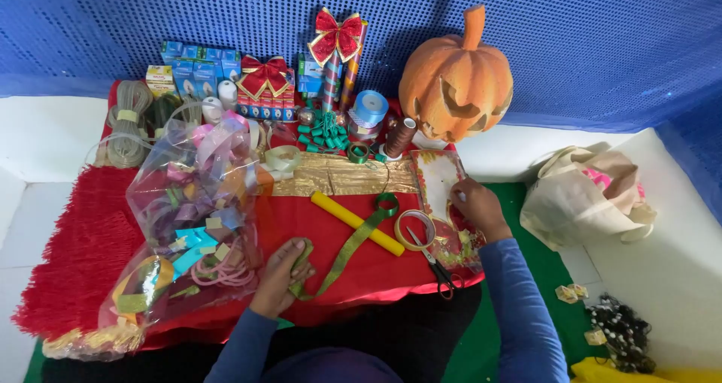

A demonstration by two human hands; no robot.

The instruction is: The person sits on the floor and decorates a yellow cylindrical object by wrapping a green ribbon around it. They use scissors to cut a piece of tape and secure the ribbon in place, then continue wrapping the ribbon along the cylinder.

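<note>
Left hand: curled loosely, fingers pinching the near end of the green ribbon, low on the red cloth.
Green ribbon: flat, narrow, olive-green with a slight sheen; runs slantwise from the left hand's grip up and away to its small green spool, crossing over the yellow stick.
Right hand: fingers bent, fingertips pressing on the white cut-out piece; whether anything is pinched cannot be told.
White piece: flat sheet, pale, irregular outline, lying on a glittery red-and-gold sheet directly under and just left of the right hand.
Yellow stick: smooth, round, rod-shaped, lying diagonally between the two hands.
Tape roll: thin clear ring, flat on the cloth, just left of the right wrist.
Scissors: metal blades, dark handles, closed, near the cloth's front edge beside the right forearm.
Red cloth: woolly, fringed on its left side, with a crinkled gold foil band across the middle.
Plastic bag: clear, crumpled, stuffed with curled ribbons in pastel colours, touching the left hand's left side.
Pumpkin: orange, ribbed, matte, carved face, at the back against the blue dotted backdrop.
Red bows: shiny, gold-edged, standing at the back.
Cloth tote: beige, slumped, well right of the right hand.
</note>
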